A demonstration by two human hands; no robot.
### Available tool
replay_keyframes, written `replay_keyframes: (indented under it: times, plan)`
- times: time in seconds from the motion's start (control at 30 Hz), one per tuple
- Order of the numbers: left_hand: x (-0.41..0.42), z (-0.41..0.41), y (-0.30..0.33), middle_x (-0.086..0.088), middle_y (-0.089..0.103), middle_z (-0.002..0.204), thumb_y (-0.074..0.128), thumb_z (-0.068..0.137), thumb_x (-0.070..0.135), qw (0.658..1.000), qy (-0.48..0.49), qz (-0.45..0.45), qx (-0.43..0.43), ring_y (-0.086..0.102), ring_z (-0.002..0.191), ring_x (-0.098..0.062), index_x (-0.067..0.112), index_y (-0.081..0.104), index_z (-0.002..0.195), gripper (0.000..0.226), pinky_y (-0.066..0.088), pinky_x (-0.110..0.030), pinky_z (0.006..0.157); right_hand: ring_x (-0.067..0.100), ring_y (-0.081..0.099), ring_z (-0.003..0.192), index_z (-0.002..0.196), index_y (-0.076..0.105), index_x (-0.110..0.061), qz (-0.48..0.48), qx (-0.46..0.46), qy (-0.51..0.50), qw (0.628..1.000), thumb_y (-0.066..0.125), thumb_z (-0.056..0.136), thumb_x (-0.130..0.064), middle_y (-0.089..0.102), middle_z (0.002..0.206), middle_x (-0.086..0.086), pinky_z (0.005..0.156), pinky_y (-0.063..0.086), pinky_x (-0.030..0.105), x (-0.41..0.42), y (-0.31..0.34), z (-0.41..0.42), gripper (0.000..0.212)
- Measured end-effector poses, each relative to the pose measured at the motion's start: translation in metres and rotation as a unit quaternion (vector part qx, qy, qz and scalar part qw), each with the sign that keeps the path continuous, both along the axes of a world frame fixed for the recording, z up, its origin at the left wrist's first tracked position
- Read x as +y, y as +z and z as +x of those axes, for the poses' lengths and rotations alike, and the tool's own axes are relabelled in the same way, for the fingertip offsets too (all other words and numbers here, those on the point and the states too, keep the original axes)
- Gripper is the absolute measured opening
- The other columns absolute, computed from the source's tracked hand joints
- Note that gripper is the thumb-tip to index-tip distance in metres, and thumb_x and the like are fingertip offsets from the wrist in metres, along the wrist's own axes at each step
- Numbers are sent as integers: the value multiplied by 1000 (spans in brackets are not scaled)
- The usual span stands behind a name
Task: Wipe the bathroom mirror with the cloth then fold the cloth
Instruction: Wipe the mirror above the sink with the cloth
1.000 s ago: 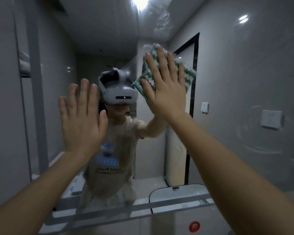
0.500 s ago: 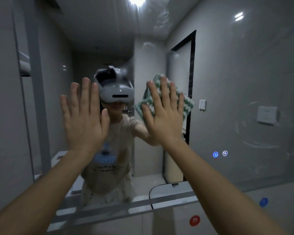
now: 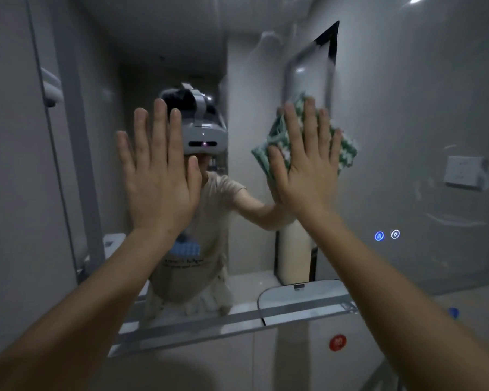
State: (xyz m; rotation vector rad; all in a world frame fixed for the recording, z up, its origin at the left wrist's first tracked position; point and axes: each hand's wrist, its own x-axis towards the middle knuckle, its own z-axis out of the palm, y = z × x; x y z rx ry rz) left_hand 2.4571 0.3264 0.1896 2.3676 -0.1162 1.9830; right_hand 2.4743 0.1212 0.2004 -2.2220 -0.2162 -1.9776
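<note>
Lower than a second ago, the right hand (image 3: 308, 167) presses the cloth (image 3: 345, 149) flat-fingered against the mirror (image 3: 407, 94), right of centre, while the left hand (image 3: 158, 176) braces open and empty, streaks lying farther right.

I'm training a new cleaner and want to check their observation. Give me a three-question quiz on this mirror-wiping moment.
1. True or false: the right hand presses the green-and-white patterned cloth flat against the large wall mirror.
2. The left hand is: A) gripping the cloth B) open and empty C) on the round red sticker.
3. What glows on the mirror's lower right?

Key: 1 true; 2 B; 3 two small blue-white touch icons.
</note>
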Motion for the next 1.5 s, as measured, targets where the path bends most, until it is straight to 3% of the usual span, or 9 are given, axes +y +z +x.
replay_keyframes:
  times: [0.2, 0.37, 0.5, 0.67, 0.87, 0.97, 1.23, 1.37, 1.5]
  plan:
    - [-9, 1, -23, -8, 5, 159, 16, 99, 37, 999, -28, -20, 7, -2, 145, -22, 11, 4, 151, 59, -14, -39, 114, 28, 13, 145, 151, 3, -31, 21, 47, -6, 999, 18, 98, -52, 1, 160, 0, 115, 14, 53, -22, -135, 1, 59]
    - [-39, 2, -92, -5, 4, 159, 17, 100, 31, 994, -44, 95, 37, 0, 146, -19, 11, 7, 151, 56, 2, -49, 115, 25, 4, 146, 152, 5, -27, 50, 70, -5, 996, 17, 99, -51, -3, 160, 0, 116, 10, 51, -25, -187, -2, 59]
    - [-59, 1, -105, -3, -6, 158, 23, 97, 29, 997, -47, 35, 44, -7, 146, -19, 10, 3, 151, 60, -3, -49, 115, 24, 2, 147, 152, 6, -26, 50, 85, -13, 995, 17, 99, -52, -3, 160, 0, 114, 11, 50, -29, -222, -4, 59]
    - [-88, 4, -102, -6, 4, 158, 34, 94, 23, 989, -54, 127, 50, -1, 146, -20, 10, 9, 151, 63, -1, -50, 115, 22, 5, 147, 151, 5, -30, 79, 69, -1, 994, 15, 100, -52, 0, 160, -1, 114, 14, 50, -32, -199, -2, 57]
    - [-126, 12, -55, -4, 10, 157, 41, 93, 22, 990, -69, 120, 19, 10, 145, -25, 12, 15, 150, 63, 3, -52, 114, 26, 15, 144, 148, 19, -24, 98, 25, 13, 995, 14, 98, -53, 23, 156, 10, 114, 14, 50, -59, -58, 10, 58]
    - [-145, 16, -43, -3, 10, 157, 34, 96, 24, 993, -68, 94, 8, 10, 144, -24, 12, 12, 150, 59, -2, -49, 114, 26, 16, 144, 147, 25, -21, 64, 4, 7, 998, 16, 97, -52, 25, 155, 11, 115, 13, 51, -67, -35, 12, 59]
    - [-150, 17, -105, -3, -5, 158, 24, 96, 26, 991, -66, 117, 25, 1, 146, -19, 13, 6, 151, 60, -6, -47, 115, 24, 6, 146, 149, 19, -24, 30, 57, 14, 998, 17, 100, -50, 1, 158, 3, 118, 7, 50, -72, -126, 8, 56]
    - [-152, 16, -154, -5, 1, 159, 31, 94, 24, 986, -64, 151, 39, 6, 146, -22, 12, 11, 152, 62, 6, -52, 115, 23, -1, 147, 151, 0, -28, 50, 92, -7, 994, 14, 100, -50, -10, 159, 0, 117, 4, 49, -73, -190, 4, 57]
    - [-154, 15, -168, -5, 6, 159, 25, 101, 24, 989, -66, 131, 20, 12, 145, -23, 13, 16, 151, 52, 13, -52, 114, 22, -6, 146, 151, -4, -27, 23, 113, -9, 993, 14, 99, -52, -13, 159, 1, 116, 3, 48, -81, -218, 0, 60]
